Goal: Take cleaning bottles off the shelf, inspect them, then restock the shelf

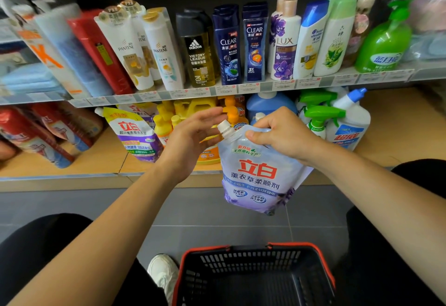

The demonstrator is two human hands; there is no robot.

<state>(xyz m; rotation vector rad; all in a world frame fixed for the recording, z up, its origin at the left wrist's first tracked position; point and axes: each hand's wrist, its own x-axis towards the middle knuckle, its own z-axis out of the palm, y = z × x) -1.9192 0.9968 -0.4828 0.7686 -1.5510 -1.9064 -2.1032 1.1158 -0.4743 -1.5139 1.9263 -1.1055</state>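
My right hand (pixel 282 134) grips the top edge of a pale blue and lavender refill pouch (pixel 258 177) with red characters, and the pouch hangs in the air in front of the lower shelf (pixel 101 160). Its white screw cap (pixel 225 128) points up and left. My left hand (pixel 193 134) is open beside the cap, fingers relaxed, the fingertips just above it. Whether it touches the cap is unclear.
A similar purple and yellow pouch (pixel 137 134) stands on the lower shelf beside yellow and orange bottles (pixel 173 117), a blue jug (pixel 268 105) and green-trigger sprayers (pixel 318 117). Shampoo bottles (pixel 229 45) line the upper shelf. A red and black basket (pixel 253 279) sits on the floor between my knees.
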